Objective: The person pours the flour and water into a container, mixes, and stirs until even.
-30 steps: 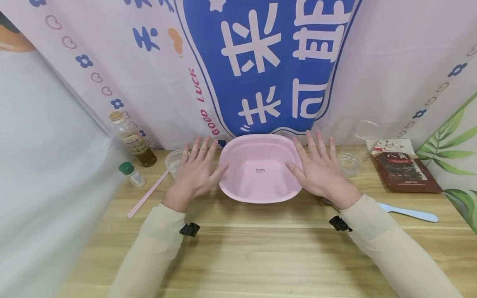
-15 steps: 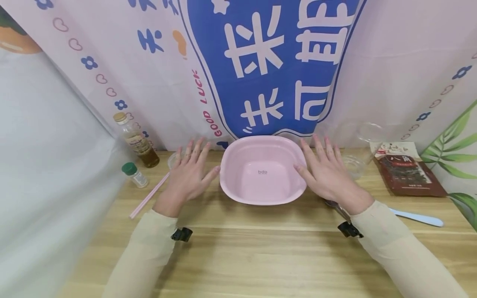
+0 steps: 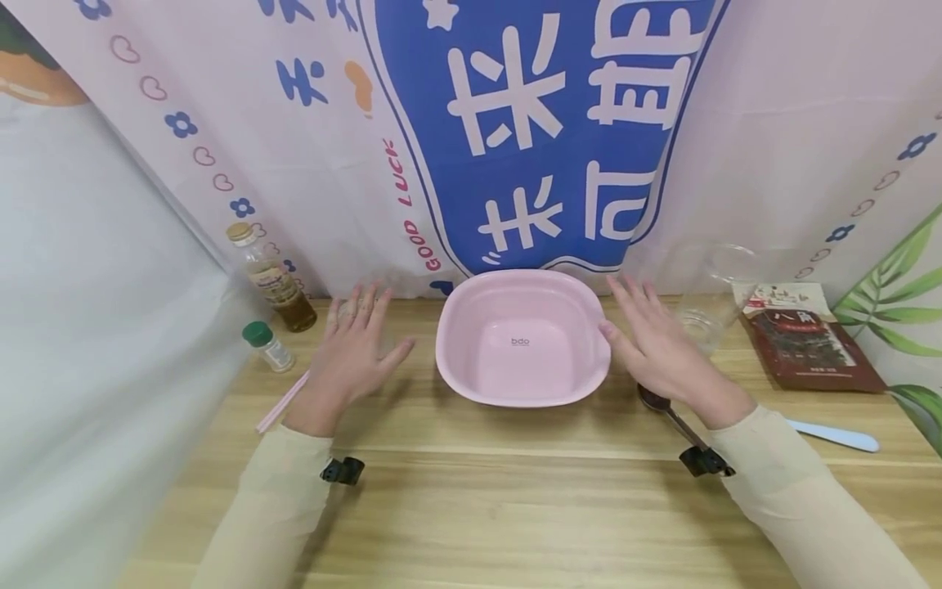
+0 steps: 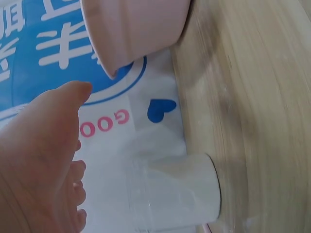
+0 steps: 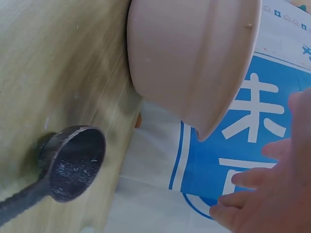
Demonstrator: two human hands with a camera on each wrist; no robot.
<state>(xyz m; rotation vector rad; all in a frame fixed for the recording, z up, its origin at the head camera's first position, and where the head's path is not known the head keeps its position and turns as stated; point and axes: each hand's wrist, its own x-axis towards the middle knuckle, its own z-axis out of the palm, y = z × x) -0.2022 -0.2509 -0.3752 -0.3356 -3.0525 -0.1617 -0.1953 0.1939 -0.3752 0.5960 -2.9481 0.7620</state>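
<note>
A pink plastic basin [image 3: 518, 372] stands on the wooden table against the cloth backdrop. My left hand [image 3: 349, 352] hovers left of it with fingers spread, holding nothing. In the left wrist view a gap shows between that thumb and the basin's rim [image 4: 109, 68]. Below the hand stands a clear, whitish container [image 4: 184, 194], which the hand hides in the head view. My right hand [image 3: 666, 356] is beside the basin's right rim, fingers straight and nothing in them; its thumb overlaps the rim in the head view. Under its wrist lies a dark ladle [image 5: 75, 165], bowl facing up.
At the left are a bottle of brown liquid [image 3: 275, 286], a green-capped jar [image 3: 270, 348] and pink chopsticks [image 3: 283, 401]. At the right are a clear container [image 3: 699, 323], a dark red spice packet [image 3: 809, 343] and a light blue utensil handle [image 3: 835, 433].
Both hands have drawn apart from the basin's sides, the left going left and the right going right. More of the ladle shows. The basin shifts slightly right in view along with the whole scene.
</note>
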